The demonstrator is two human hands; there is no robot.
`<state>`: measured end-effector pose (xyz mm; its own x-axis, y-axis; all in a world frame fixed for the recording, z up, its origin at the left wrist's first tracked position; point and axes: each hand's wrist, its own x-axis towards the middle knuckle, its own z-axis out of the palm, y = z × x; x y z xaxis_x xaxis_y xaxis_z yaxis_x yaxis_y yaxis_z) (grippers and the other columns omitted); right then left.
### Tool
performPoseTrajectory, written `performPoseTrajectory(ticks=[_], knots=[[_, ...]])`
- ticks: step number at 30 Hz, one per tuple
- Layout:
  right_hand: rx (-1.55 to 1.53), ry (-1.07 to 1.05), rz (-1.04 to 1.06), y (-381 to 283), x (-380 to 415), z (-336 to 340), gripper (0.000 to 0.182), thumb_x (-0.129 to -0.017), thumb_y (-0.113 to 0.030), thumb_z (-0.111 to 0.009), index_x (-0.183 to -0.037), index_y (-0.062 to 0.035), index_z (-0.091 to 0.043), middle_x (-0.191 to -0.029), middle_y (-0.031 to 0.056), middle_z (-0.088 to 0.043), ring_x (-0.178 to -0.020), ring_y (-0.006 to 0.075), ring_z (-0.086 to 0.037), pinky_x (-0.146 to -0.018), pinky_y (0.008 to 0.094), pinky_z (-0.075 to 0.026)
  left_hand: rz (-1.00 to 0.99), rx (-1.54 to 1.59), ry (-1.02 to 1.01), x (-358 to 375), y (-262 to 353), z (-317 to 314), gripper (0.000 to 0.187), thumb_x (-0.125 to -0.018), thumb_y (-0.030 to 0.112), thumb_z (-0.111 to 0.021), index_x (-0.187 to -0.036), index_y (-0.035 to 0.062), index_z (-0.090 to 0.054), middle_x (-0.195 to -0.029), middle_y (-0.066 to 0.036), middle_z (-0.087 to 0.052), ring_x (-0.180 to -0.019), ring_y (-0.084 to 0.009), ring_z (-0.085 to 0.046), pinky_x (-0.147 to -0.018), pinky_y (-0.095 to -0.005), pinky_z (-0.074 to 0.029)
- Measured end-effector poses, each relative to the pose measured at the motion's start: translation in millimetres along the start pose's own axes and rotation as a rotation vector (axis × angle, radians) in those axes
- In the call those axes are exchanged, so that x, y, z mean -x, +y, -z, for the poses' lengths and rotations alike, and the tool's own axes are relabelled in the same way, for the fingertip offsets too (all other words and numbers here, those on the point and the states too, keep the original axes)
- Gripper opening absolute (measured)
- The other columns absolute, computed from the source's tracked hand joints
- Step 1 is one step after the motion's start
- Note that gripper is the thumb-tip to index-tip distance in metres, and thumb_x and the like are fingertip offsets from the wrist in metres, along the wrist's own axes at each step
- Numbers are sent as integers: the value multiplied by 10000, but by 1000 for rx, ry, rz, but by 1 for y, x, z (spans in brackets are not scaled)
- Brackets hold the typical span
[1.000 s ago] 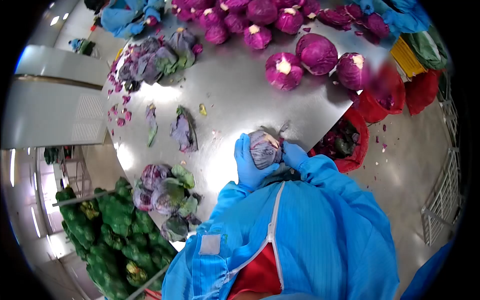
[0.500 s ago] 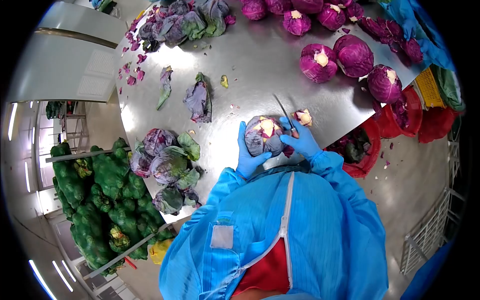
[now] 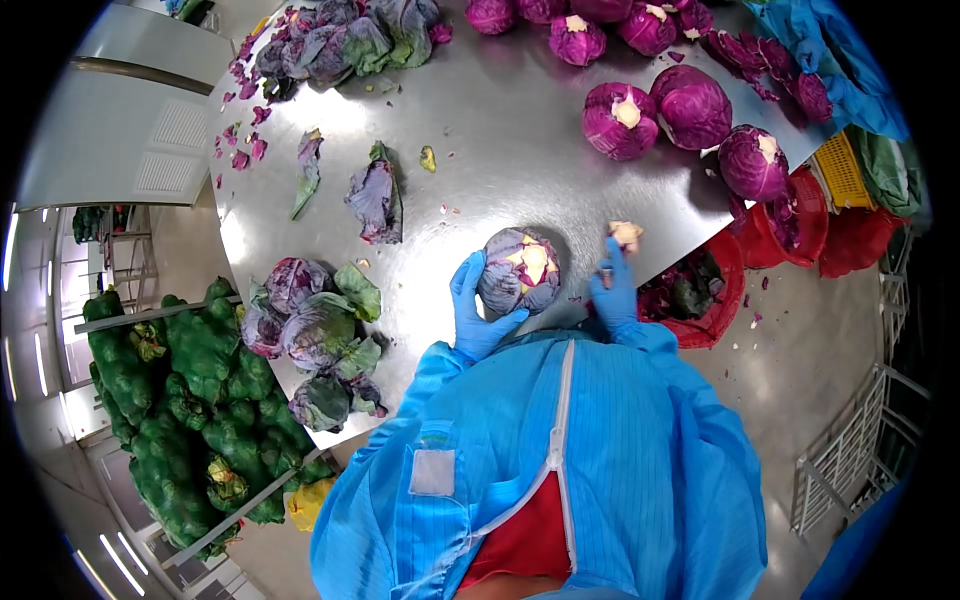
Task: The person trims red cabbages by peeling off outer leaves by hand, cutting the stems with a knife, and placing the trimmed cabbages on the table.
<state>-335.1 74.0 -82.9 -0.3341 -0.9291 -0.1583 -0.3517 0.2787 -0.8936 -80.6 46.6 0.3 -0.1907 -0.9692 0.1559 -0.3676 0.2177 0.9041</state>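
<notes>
A trimmed-stem red cabbage (image 3: 508, 278) with dull outer leaves sits on the steel table in front of me. My left hand (image 3: 474, 305), in a blue glove, rests against its left side, thumb and fingers spread around it. To the cabbage's right and apart from it is my right hand (image 3: 614, 288), gloved too, its fingers curled round a knife handle (image 3: 606, 277); the blade is hard to make out. Just beyond its fingertips lies a pale cut stem piece (image 3: 626, 236).
Untrimmed cabbages (image 3: 322, 330) lie at the table's left edge, loose leaves (image 3: 375, 200) ahead. Bright purple cabbages (image 3: 690, 107) stand back right, near another person's blue sleeve (image 3: 860, 70). A red basket (image 3: 735, 300) of leaves is at right, green net sacks (image 3: 170, 450) at left.
My right hand has moved right, away from the cabbage, with the knife. My left hand remains at the cabbage's left side. The whole view has shifted slightly.
</notes>
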Motion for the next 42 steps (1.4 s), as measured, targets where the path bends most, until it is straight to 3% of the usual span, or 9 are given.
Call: performPoseTrajectory(ticks=[7,11,17,19,21,29,30,39,42], knots=[[427,365,104,61,18,118,639,-794,-42,-612,-1412,-87,-455,-1049,176,-506,-919,287,-554,-867,380,-464,115,111,38,5,-2,10,834,-641,162,-904,-1319,11,-442,-1307,-137,-502,-1159,-224,-541,-980,-377,-467],[144,408,229,49,1,106,355,-864,-45,-603,-1216,-2,-592,-1059,158,-585,-885,230,-594,-822,306,-486,234,330,-18,12,12,22,648,-725,68,-840,-1263,-15,-489,-1221,-131,-592,-1105,-175,-581,-961,-323,-484],[-351,197,-247,-8,-3,60,230,-857,-51,-629,-1086,-23,-620,-796,10,-568,-592,96,-511,-552,244,-462,173,500,-59,-45,113,20,544,-787,78,-785,-1263,0,-531,-1149,-101,-645,-1030,-160,-627,-924,-313,-502],[-459,142,-113,13,1,31,277,-863,-70,-634,-1134,-19,-604,-763,12,-584,-565,64,-499,-504,229,-427,135,613,-418,-67,153,2,689,-802,188,-781,-1376,8,-447,-1247,-166,-586,-1158,-243,-577,-993,-360,-454],[-443,78,-147,8,8,15,268,-863,-51,-629,-1127,-12,-604,-777,18,-596,-593,69,-519,-520,233,-433,-332,176,-476,-85,180,-22,901,-760,346,-801,-1471,44,-337,-1381,-236,-451,-1316,-343,-434,-1082,-417,-353],[-416,-184,-218,-20,26,37,444,-865,-66,-631,-1301,-54,-548,-833,53,-617,-716,103,-603,-670,266,-508,-44,-420,-389,-58,62,36,1297,-543,503,-900,-1541,103,-176,-1531,-216,-249,-1421,-458,-178,-1144,-525,-210],[-394,-230,-196,-38,25,37,481,-866,-79,-639,-1335,-74,-531,-815,51,-616,-707,100,-602,-662,269,-507,15,-387,-418,-46,47,36,1345,-506,584,-876,-1538,89,-172,-1450,-370,-267,-1379,-523,-219,-1132,-526,-223],[-207,-654,-57,-121,15,7,643,-983,-440,-522,-1519,-175,-285,-855,131,-649,-680,141,-631,-697,319,-526,193,-119,-73,-17,14,8,1376,-445,454,-943,-1529,66,-190,-1374,-260,-289,-1287,-422,-331,-1086,-488,-322],[-103,-597,88,-110,15,-8,607,-991,-434,-483,-1513,-195,-286,-1032,239,-656,-813,352,-680,-762,426,-532,205,-189,-78,-16,16,3,1369,-443,456,-945,-1525,69,-203,-1383,-276,-275,-1270,-426,-336,-1073,-490,-328]])
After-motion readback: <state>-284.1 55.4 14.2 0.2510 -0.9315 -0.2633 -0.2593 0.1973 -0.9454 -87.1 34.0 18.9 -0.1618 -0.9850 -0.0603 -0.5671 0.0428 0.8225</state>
